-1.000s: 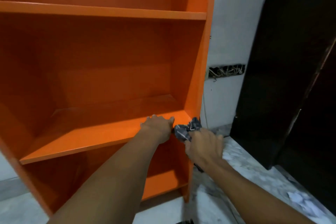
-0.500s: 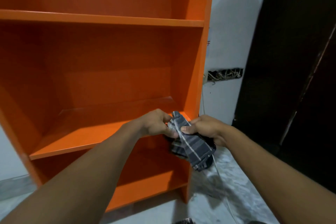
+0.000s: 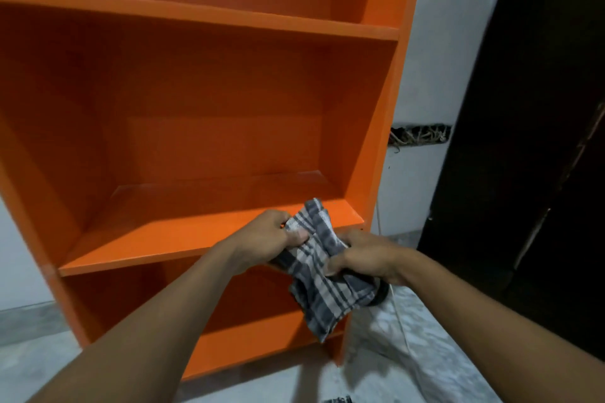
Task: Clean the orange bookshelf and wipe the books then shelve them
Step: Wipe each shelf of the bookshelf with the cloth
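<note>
- My left hand [image 3: 273, 239] is closed on the upper left edge of the cloth [image 3: 322, 267], thumb pressed on top of the fabric.
- My right hand [image 3: 366, 258] grips the same cloth from the right side, fingers curled under it and thumb over it.
- The cloth is grey and white checked; I hold it bunched between both hands, and its lower part hangs loose below my right hand.
- Both hands are just in front of the right end of the middle shelf [image 3: 183, 232], at about the height of its front edge.
- The cloth's top corner stands up in front of that shelf; I cannot tell whether it touches the board.
- The bookshelf [image 3: 209, 108] is orange and stands on a pale floor [image 3: 278, 383] against a white wall [image 3: 435, 52].
- Another shelf [image 3: 196, 13] runs above, and a bottom board [image 3: 258, 334] shows below my arms.
- On the wall to the right of the bookshelf is an open box with tangled wires [image 3: 420, 134].
- Farther right stands a dark door [image 3: 540, 114].
</note>
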